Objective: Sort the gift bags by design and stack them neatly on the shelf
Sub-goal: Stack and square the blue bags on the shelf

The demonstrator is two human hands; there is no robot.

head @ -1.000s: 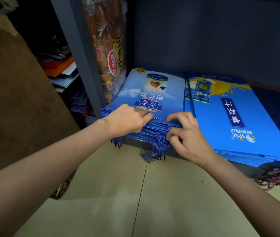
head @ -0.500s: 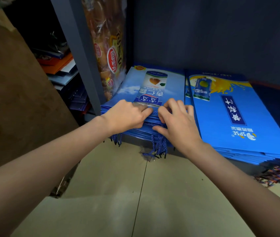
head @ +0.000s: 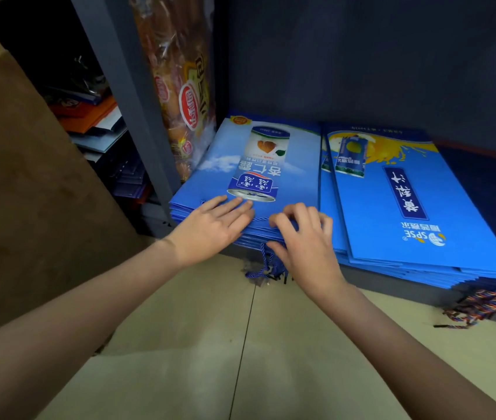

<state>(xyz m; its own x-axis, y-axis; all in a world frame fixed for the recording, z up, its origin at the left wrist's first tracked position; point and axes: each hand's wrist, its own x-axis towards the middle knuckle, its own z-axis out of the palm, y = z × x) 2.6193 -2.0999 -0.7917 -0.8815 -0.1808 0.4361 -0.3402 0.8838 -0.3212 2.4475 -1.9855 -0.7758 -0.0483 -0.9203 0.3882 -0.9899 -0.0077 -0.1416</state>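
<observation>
The top bag of the right stack of gift bags (head: 416,207) carries the white letters "SPSE" beside a small round logo, seen upside down, and a dark blue band with white Chinese characters. The top bag of the left stack of gift bags (head: 259,165) shows a printed can with white Chinese characters on a blue label. The snack package (head: 186,95) has red oval labels with white characters, too blurred to read.
</observation>
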